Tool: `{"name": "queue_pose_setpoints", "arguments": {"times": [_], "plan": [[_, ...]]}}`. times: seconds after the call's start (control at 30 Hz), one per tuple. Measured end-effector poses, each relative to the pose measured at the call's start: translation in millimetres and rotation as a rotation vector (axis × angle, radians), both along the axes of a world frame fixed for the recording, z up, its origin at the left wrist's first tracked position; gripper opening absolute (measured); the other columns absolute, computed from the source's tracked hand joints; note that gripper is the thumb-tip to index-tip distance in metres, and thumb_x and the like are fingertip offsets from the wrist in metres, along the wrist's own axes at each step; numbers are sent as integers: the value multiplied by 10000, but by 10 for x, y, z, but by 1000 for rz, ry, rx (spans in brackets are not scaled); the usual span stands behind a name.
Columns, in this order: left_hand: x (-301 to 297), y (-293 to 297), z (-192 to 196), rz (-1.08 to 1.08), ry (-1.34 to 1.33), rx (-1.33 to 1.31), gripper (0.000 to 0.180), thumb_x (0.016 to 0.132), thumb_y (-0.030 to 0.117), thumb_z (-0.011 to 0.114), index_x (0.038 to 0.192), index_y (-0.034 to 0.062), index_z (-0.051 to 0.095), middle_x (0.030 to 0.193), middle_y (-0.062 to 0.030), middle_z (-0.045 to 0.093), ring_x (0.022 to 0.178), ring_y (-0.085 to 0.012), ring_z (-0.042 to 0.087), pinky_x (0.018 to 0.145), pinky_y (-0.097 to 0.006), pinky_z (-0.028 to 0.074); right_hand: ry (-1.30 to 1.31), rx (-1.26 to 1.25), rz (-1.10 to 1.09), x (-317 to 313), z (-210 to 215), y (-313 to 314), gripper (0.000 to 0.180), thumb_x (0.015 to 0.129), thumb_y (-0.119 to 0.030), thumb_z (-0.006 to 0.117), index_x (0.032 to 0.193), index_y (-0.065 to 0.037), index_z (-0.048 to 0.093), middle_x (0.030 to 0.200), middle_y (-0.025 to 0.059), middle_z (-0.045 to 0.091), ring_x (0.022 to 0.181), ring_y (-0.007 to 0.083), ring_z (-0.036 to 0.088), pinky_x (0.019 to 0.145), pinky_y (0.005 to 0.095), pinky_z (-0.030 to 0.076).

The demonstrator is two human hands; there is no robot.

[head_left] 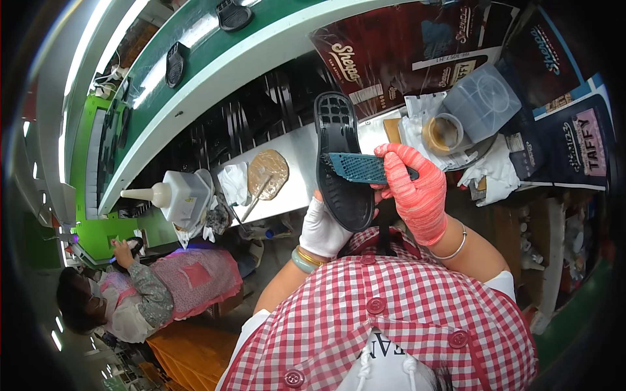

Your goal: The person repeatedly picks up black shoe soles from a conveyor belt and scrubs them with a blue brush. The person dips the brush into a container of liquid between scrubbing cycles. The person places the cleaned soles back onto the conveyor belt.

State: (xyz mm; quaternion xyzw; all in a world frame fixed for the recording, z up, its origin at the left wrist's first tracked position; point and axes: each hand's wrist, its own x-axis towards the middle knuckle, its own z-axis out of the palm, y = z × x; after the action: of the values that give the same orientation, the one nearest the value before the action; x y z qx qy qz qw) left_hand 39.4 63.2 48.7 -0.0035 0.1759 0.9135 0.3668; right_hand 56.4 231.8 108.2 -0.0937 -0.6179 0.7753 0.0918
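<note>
My left hand (322, 229), in a white glove, holds a black shoe sole (339, 140) from below, its toe end pointing away from me. The sole's inner side faces up and shows a grid of hollows at the far end. My right hand (417, 192), in a coral-pink glove, is closed on the handle of a teal brush (357, 168). The brush's flat, gridded head lies across the middle of the sole; whether it touches is hard to tell. Part of the brush handle is hidden by my right fingers.
A white squeeze bottle (179, 199) and a brown lump with a stick (267, 174) are left of the sole. At right stand a tape roll (443, 133) and a clear plastic container (482, 101). Beyond, a green conveyor (195, 29) carries soles. Another person (176, 287) works at left.
</note>
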Motion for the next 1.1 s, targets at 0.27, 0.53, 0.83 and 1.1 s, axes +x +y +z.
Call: {"name": "queue_pose_setpoints", "arguments": {"times": [0.27, 0.53, 0.83, 1.1], "plan": [[45, -29, 54, -61, -11, -169, 822, 759, 527, 670, 1375, 97, 338, 1313, -137, 458, 1174, -375, 486, 934, -483, 448, 70, 25, -98, -172, 79, 128, 219, 931, -178, 541, 1029, 0, 624, 873, 46, 653, 666, 100, 640, 512, 189, 466], [44, -80, 34, -127, 69, -261, 846, 731, 551, 689, 1356, 86, 360, 1262, -125, 500, 1143, -357, 513, 897, -466, 461, 35, 8, -89, -391, 219, 264, 199, 923, -170, 545, 999, -6, 628, 797, 49, 653, 637, 90, 637, 501, 198, 466], [-60, -67, -92, -62, 53, -109, 766, 827, 531, 584, 1388, 80, 324, 1341, -157, 436, 1183, -365, 487, 949, -463, 448, -111, -72, 82, -174, 116, 127, 209, 921, -187, 550, 950, 1, 637, 795, 58, 650, 625, 98, 624, 517, 211, 495], [-75, -42, -103, 39, -32, -118, 666, 883, 555, 473, 1354, 95, 378, 1342, -115, 445, 1181, -278, 483, 970, -462, 419, -196, -63, 175, -18, 97, 63, 203, 921, -167, 551, 975, 10, 633, 805, 64, 638, 638, 96, 616, 561, 219, 516]]}}
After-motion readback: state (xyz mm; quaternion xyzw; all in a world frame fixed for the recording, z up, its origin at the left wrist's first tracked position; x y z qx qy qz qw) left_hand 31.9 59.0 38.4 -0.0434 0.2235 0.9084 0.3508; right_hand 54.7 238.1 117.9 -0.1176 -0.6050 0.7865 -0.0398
